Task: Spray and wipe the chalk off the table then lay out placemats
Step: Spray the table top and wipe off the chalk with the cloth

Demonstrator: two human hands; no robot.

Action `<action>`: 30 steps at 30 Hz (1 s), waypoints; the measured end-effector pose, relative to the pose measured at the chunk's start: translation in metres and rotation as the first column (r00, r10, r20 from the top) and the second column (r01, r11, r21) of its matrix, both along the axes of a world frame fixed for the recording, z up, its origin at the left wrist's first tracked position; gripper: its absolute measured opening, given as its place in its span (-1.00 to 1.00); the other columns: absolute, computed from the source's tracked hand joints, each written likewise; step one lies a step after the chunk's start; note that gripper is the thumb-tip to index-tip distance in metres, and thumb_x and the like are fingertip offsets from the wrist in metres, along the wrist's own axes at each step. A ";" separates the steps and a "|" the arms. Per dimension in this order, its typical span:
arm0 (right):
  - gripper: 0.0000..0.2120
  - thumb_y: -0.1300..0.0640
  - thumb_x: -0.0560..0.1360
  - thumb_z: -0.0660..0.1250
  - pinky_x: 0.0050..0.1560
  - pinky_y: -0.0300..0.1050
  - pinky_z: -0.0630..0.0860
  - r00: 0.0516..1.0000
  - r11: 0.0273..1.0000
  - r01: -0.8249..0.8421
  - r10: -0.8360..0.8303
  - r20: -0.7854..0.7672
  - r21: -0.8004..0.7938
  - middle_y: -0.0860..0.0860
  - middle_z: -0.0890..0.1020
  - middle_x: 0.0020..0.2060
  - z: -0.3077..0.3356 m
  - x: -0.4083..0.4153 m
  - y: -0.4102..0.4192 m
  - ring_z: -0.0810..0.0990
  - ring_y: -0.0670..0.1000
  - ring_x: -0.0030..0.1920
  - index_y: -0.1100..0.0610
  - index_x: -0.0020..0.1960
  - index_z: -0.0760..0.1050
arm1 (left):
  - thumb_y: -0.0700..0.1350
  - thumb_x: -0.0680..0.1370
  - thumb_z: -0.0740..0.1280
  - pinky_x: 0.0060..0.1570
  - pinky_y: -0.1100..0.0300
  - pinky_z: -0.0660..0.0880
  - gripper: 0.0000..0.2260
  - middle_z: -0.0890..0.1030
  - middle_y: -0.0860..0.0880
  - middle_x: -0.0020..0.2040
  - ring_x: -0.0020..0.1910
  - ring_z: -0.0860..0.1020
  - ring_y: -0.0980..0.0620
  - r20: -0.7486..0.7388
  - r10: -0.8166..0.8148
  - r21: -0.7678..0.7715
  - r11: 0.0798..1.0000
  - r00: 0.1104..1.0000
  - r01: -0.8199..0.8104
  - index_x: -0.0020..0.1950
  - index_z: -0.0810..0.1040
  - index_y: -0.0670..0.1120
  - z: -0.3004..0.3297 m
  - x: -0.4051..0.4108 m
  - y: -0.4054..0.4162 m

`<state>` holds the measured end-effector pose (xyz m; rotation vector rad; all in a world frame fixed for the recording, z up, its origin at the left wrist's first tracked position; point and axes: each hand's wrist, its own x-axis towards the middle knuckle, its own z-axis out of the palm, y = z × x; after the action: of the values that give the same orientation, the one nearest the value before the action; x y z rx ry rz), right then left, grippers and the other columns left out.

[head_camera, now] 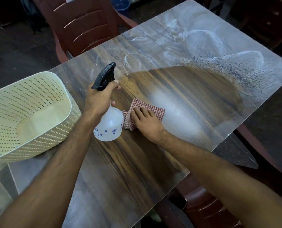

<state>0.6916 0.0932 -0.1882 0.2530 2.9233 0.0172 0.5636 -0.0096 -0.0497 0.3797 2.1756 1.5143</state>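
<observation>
My left hand [100,97] grips the neck of a white spray bottle [109,125] with a black trigger head, held just above the wooden table [186,89]. My right hand [146,120] presses flat on a red-and-white checked cloth [147,106] lying on the table beside the bottle. White chalk marks [203,43] and spray droplets cover the far half of the table. The middle of the table shows a dark, wiped patch with a misty wet streak to the right of the cloth.
A cream perforated plastic basket [26,112] sits on the table's left corner, close to my left forearm. Brown chairs stand at the far side [84,25] and at the near right [207,204]. A blue bucket [120,4] is on the floor beyond the table.
</observation>
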 end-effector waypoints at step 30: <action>-0.51 0.33 0.55 0.19 0.07 0.06 0.49 0.887 0.902 0.401 -0.426 -0.178 -0.161 0.11 0.49 0.34 0.121 0.126 -0.029 0.50 0.17 0.26 0.16 0.47 0.30 | 0.01 0.53 0.39 -0.26 0.06 0.56 -0.78 0.66 -0.27 -0.08 -0.37 0.53 0.04 -0.011 -0.421 0.002 0.907 0.907 0.421 -0.09 0.66 -0.15 0.042 0.119 -0.038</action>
<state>0.8180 0.0646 -0.0670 0.9057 2.9910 -0.2663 0.6826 -0.0480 -0.0080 0.8031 1.9338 1.2730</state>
